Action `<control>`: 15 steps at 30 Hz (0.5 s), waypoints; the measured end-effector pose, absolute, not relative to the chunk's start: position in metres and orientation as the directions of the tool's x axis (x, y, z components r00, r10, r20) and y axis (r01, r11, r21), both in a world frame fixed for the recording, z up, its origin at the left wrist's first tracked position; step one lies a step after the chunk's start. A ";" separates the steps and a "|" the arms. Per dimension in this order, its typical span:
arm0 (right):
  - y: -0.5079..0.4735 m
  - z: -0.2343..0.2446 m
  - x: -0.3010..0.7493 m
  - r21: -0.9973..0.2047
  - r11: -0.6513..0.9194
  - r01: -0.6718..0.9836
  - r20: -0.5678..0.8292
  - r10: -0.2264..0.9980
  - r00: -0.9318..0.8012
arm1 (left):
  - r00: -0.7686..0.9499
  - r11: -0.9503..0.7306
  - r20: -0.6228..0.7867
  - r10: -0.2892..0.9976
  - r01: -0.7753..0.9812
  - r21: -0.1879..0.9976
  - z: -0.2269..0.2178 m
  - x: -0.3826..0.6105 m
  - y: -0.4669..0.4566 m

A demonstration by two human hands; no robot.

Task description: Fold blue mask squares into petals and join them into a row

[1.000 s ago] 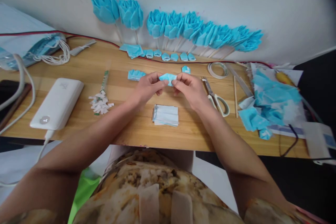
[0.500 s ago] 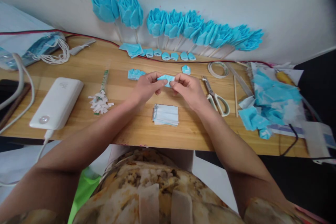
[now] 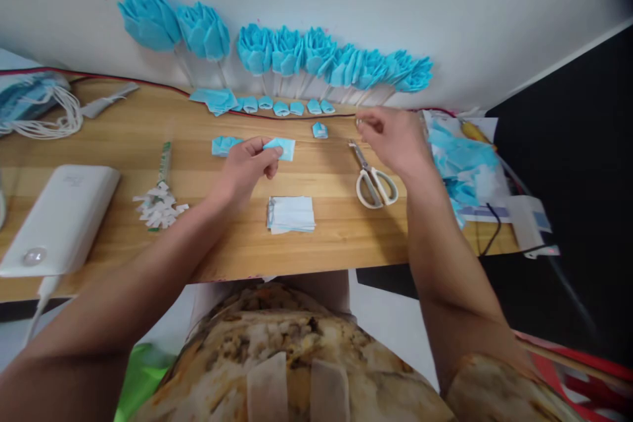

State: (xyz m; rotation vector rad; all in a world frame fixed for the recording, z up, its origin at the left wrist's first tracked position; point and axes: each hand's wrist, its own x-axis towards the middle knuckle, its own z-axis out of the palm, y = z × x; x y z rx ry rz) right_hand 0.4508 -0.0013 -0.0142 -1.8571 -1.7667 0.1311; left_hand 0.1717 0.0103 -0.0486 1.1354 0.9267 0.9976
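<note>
My left hand (image 3: 250, 168) pinches a small folded piece of light-blue sheet (image 3: 285, 149) between thumb and fingers, above the table. My right hand (image 3: 393, 138) is at the back right with its fingers curled on a roll of clear tape (image 3: 359, 122); most of the roll is hidden under it. Scissors (image 3: 366, 168) with white handles lie just in front of my right hand. Left of the held piece sit folded blue pieces (image 3: 225, 146). A stack of pale rectangular sheets (image 3: 291, 214) lies in front. One folded blue petal (image 3: 320, 130) rests between my hands.
Blue flowers (image 3: 287, 53) on thin sticks lean along the wall. Before them are a row of folded petals (image 3: 281, 108) and flat blue sheets (image 3: 217, 100). Paper scraps (image 3: 161, 204) and a white power bank (image 3: 64, 214) lie left. A bag of blue material (image 3: 465, 158) lies right.
My right hand has let go of the folded blue piece and moved right to the tape roll. My left hand keeps the piece. The view has shifted to the right.
</note>
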 end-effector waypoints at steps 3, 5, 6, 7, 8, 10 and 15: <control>-0.009 -0.026 0.463 -0.213 -0.022 0.977 0.229 0.971 0.072 | 0.291 0.128 -0.081 0.953 -0.146 0.981 -0.044 0.172 0.008; -0.014 -0.038 0.463 -0.151 -0.046 0.987 0.206 0.975 0.077 | 0.293 0.137 -0.089 0.952 -0.150 0.979 -0.042 0.172 0.007; -0.016 -0.043 0.462 -0.139 -0.062 0.988 0.204 0.975 0.089 | 0.295 0.142 -0.092 0.951 -0.153 0.978 -0.042 0.172 0.007; -0.017 -0.048 0.460 -0.134 -0.081 0.988 0.205 0.973 0.107 | 0.297 0.145 -0.094 0.950 -0.156 0.977 -0.042 0.172 0.007; -0.018 -0.051 0.458 -0.131 -0.100 0.986 0.203 0.971 0.125 | 0.301 0.146 -0.093 0.949 -0.160 0.976 -0.042 0.172 0.007; -0.019 -0.055 0.455 -0.122 -0.133 0.984 0.189 0.970 0.155 | 0.306 0.143 -0.087 0.948 -0.167 0.976 -0.043 0.171 0.008; -0.016 -0.059 0.451 -0.145 -0.159 0.977 0.225 0.956 0.189 | 0.312 0.142 -0.084 0.946 -0.166 0.976 -0.046 0.171 0.009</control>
